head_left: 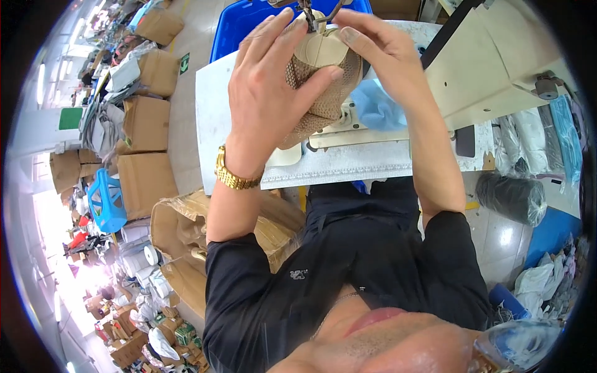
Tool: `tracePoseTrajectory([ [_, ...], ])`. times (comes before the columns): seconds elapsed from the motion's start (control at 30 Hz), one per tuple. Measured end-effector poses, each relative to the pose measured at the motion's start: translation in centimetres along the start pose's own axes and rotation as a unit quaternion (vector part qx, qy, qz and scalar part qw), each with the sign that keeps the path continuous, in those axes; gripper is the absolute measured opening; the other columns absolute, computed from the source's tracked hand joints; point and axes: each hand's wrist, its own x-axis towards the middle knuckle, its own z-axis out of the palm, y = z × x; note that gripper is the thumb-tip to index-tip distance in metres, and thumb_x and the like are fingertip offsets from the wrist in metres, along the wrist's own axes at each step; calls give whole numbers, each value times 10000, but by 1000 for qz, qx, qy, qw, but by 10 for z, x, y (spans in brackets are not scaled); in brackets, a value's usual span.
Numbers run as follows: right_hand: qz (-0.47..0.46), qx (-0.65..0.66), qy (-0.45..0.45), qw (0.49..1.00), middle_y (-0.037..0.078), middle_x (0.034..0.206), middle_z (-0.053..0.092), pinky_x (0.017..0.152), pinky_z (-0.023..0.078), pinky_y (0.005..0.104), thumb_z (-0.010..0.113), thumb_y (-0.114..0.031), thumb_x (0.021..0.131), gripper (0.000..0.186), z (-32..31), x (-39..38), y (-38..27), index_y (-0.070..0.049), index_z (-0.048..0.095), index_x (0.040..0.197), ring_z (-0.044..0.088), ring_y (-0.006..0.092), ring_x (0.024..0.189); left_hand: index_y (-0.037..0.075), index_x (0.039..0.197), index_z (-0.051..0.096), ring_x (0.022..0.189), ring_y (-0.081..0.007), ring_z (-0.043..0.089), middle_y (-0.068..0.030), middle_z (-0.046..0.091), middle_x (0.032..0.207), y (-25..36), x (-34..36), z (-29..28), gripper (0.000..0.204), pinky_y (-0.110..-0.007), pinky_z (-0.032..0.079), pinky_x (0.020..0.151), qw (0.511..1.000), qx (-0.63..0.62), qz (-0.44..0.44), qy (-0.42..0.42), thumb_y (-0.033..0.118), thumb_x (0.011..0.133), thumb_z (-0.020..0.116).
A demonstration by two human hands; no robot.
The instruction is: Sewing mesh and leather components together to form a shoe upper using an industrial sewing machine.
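Observation:
A tan mesh fabric piece (333,93) with a smooth cream panel (323,50) sits beneath the needle and presser foot (311,22) of a sewing machine. It looks curved, like a shoe upper. My left hand (267,81) grips its left side, the thumb across the mesh and the fingers reaching toward the presser foot. At the far right edge, my right hand (388,56) holds the piece with thumb and forefinger close to the needle. The right hand's other fingers are partly hidden. Below the piece, its mesh end hangs over the machine bed (360,139).
A light blue cloth (378,105) lies right of the piece. The machine's arm (491,59) stands at the right, over the white table (214,112). Behind the table is a blue bin (233,28). Cardboard boxes (146,183) line the left; a wrapped dark roll (513,198) lies lower right.

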Motion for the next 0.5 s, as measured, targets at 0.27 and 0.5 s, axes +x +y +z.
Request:
tracePoseTrajectory([
  [0.27, 22, 0, -55, 998, 18, 1107, 719, 899, 491, 237, 635, -192, 1003, 286, -7, 5, 6, -39, 709, 1232, 633, 84, 1020, 74, 1059, 757, 967, -247, 666, -63, 702, 1072, 19, -10, 1, 315, -361, 530, 842, 999, 15, 26, 31, 129, 760, 839],
  [0.5, 12, -7, -62, 998, 26, 1098, 725, 911, 498, 245, 647, -154, 987, 275, -12, 6, 1, -39, 711, 1229, 641, 91, 1010, 72, 1030, 770, 919, -244, 681, -60, 722, 1028, 10, -4, -1, 285, -349, 542, 812, 998, 4, 46, 35, 100, 754, 837],
])
